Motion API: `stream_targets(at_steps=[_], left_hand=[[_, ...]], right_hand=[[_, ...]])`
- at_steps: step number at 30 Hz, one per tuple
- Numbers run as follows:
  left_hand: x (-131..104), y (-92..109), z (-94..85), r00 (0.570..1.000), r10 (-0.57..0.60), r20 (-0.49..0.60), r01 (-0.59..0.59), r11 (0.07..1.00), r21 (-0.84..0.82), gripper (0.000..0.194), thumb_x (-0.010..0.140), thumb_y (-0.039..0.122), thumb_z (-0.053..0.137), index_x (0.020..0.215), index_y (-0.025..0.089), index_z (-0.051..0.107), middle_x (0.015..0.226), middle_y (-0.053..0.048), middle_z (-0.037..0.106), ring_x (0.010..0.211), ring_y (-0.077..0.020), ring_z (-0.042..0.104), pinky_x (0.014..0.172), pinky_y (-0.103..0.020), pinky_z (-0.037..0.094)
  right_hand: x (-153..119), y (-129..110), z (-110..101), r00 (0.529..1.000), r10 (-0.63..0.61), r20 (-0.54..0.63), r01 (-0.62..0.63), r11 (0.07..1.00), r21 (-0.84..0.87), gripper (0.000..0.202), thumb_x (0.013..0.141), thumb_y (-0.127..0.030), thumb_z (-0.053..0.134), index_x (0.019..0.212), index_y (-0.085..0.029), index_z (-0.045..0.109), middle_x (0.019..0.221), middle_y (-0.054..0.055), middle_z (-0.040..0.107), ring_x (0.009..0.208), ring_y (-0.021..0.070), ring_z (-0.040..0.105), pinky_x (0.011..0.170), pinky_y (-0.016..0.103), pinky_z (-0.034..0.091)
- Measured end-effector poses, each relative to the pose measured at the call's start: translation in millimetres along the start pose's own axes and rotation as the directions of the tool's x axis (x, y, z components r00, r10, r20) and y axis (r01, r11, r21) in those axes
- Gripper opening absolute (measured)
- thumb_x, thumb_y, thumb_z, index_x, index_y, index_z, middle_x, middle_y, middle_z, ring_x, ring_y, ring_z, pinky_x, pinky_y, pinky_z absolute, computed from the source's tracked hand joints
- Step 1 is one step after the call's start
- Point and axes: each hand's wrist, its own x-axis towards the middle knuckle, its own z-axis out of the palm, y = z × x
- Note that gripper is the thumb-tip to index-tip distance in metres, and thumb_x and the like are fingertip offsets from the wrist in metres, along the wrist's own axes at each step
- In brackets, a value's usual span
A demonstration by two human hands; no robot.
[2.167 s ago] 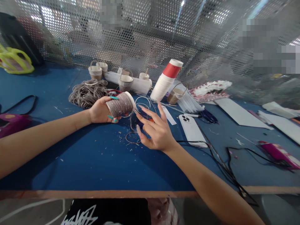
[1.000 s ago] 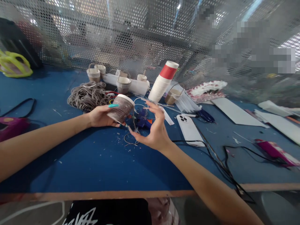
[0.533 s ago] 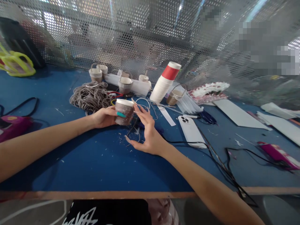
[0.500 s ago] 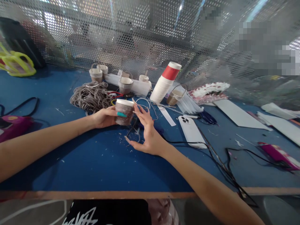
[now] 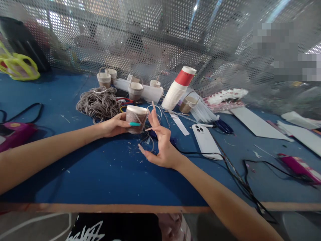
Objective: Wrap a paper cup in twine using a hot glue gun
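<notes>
A paper cup [image 5: 136,117] wrapped in grey-brown cord, its white rim bare, is gripped from the left by my left hand [image 5: 116,125], thumb across its front. It is held upright just above the blue table. My right hand [image 5: 163,144] is to the right of the cup, fingers spread and holding nothing; whether a fingertip touches the cup's side I cannot tell. Beneath and between the hands a thin loose cord [image 5: 151,140] and small scraps lie on the table. Behind my left hand is a heap of grey cord [image 5: 99,104].
Several cord-wrapped cups with handles, such as one cup [image 5: 135,91], stand at the back near a leaning stack of paper cups [image 5: 177,90]. A white phone [image 5: 206,142] lies right, beside black cables [image 5: 235,174]. Magenta tools [image 5: 298,167] sit at both sides. Perforated metal [image 5: 150,40] rises behind.
The right hand has drawn slightly rightward from the cup, its fingers now more spread and lifted. The cup, still in the left hand, has shifted a little right and turned.
</notes>
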Motion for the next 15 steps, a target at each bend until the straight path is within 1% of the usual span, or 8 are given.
stream_targets(at_steps=[3, 5, 7, 8, 9, 11, 13, 15], left_hand=[[0, 0, -3.8, 1.0, -0.017, 0.016, 0.018, 0.999, -0.032, 0.046, 0.067, 0.025, 0.078, 0.111, 0.015, 0.07, 0.106, -0.012, 0.076, 0.106, -0.0311, 0.069, 0.101, -0.047, 0.048], [0, 0, -5.9, 0.999, -0.023, 0.022, 0.024, 0.998, -0.061, 0.047, 0.068, 0.024, 0.074, 0.114, 0.016, 0.07, 0.108, -0.011, 0.076, 0.104, -0.0302, 0.07, 0.101, -0.047, 0.049], [0, -1, -7.5, 0.999, -0.026, 0.031, 0.028, 0.997, -0.077, 0.049, 0.068, 0.024, 0.072, 0.116, 0.016, 0.069, 0.11, -0.01, 0.076, 0.104, -0.0294, 0.069, 0.101, -0.046, 0.049], [0, -1, -8.2, 0.999, -0.028, 0.035, 0.03, 0.996, -0.082, 0.049, 0.067, 0.024, 0.071, 0.116, 0.016, 0.069, 0.11, -0.01, 0.076, 0.104, -0.029, 0.069, 0.101, -0.046, 0.049], [-1, -2, -9.0, 0.999, -0.033, 0.036, 0.036, 0.995, -0.088, 0.05, 0.067, 0.024, 0.071, 0.116, 0.017, 0.069, 0.11, -0.01, 0.076, 0.104, -0.0284, 0.069, 0.1, -0.045, 0.049], [-1, -2, -10.5, 0.998, -0.054, 0.033, 0.057, 0.992, -0.109, 0.05, 0.066, 0.025, 0.072, 0.115, 0.018, 0.07, 0.109, -0.009, 0.076, 0.1, -0.0267, 0.07, 0.099, -0.043, 0.05], [-1, -1, -11.9, 0.996, -0.079, 0.045, 0.085, 0.986, -0.142, 0.049, 0.066, 0.028, 0.073, 0.113, 0.018, 0.071, 0.108, -0.009, 0.076, 0.097, -0.0259, 0.07, 0.094, -0.042, 0.053], [-1, 1, -12.6, 0.991, -0.102, 0.081, 0.115, 0.978, -0.176, 0.048, 0.066, 0.032, 0.071, 0.111, 0.017, 0.072, 0.107, -0.01, 0.076, 0.094, -0.0265, 0.07, 0.09, -0.042, 0.054]], right_hand=[[3, -1, -3, 1.0, -0.017, 0.024, 0.017, 1.0, -0.002, 0.057, 0.085, -0.022, 0.061, 0.125, -0.03, 0.021, 0.166, 0.022, 0.014, 0.152, 0.0291, 0.028, 0.115, 0.053, 0.038], [6, 2, -10, 1.0, -0.007, -0.03, 0.005, 0.998, -0.056, 0.049, 0.088, -0.026, 0.057, 0.122, -0.029, 0.023, 0.16, 0.022, 0.028, 0.148, 0.0295, 0.037, 0.112, 0.053, 0.042], [8, 9, -22, 0.992, 0.047, -0.119, -0.066, 0.985, -0.156, 0.038, 0.088, -0.031, 0.055, 0.116, -0.026, 0.029, 0.142, 0.021, 0.047, 0.135, 0.0313, 0.051, 0.104, 0.053, 0.049], [9, 13, -29, 0.983, 0.109, -0.148, -0.139, 0.967, -0.215, 0.033, 0.088, -0.033, 0.055, 0.111, -0.024, 0.033, 0.127, 0.019, 0.055, 0.123, 0.0311, 0.058, 0.098, 0.052, 0.052], [9, 19, -35, 0.974, 0.191, -0.12, -0.216, 0.942, -0.256, 0.031, 0.087, -0.037, 0.056, 0.107, -0.023, 0.036, 0.112, 0.017, 0.058, 0.11, 0.0305, 0.063, 0.088, 0.05, 0.056], [8, 30, -47, 0.941, 0.339, -0.004, -0.322, 0.89, -0.322, 0.037, 0.083, -0.047, 0.061, 0.101, -0.021, 0.041, 0.1, 0.014, 0.058, 0.095, 0.0295, 0.065, 0.077, 0.047, 0.058], [6, 39, -54, 0.911, 0.398, 0.106, -0.339, 0.87, -0.358, 0.04, 0.076, -0.049, 0.066, 0.096, -0.021, 0.044, 0.095, 0.012, 0.058, 0.087, 0.0274, 0.065, 0.072, 0.044, 0.058], [4, 43, -56, 0.889, 0.42, 0.184, -0.331, 0.865, -0.378, 0.042, 0.068, -0.043, 0.07, 0.094, -0.021, 0.047, 0.093, 0.01, 0.059, 0.083, 0.0259, 0.064, 0.07, 0.042, 0.058]])
